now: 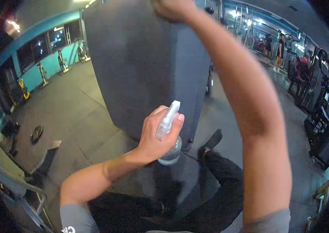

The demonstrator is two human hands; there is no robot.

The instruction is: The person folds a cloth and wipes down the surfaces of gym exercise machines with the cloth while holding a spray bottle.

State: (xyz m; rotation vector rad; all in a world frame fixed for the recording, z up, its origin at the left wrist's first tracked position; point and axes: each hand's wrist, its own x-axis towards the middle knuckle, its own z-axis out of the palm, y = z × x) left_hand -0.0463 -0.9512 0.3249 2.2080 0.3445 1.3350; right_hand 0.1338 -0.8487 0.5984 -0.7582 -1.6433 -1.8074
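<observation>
A clear spray bottle (169,156) with a white trigger head stands upright in my left hand (158,134), whose fingers wrap round its neck. In front of me rises a tall dark grey padded block (133,58). My right hand (174,8) is raised at the top edge of the view, against the upper part of the block. Its fingers are blurred and partly cut off, so what they hold, if anything, is hidden. The bottle is close to the block's lower right part.
My legs in dark trousers (220,171) spread on the dark floor (71,112). Exercise bikes (61,62) line the teal wall at left. Gym machines and people (281,48) are at right. A weight plate (36,134) lies at left.
</observation>
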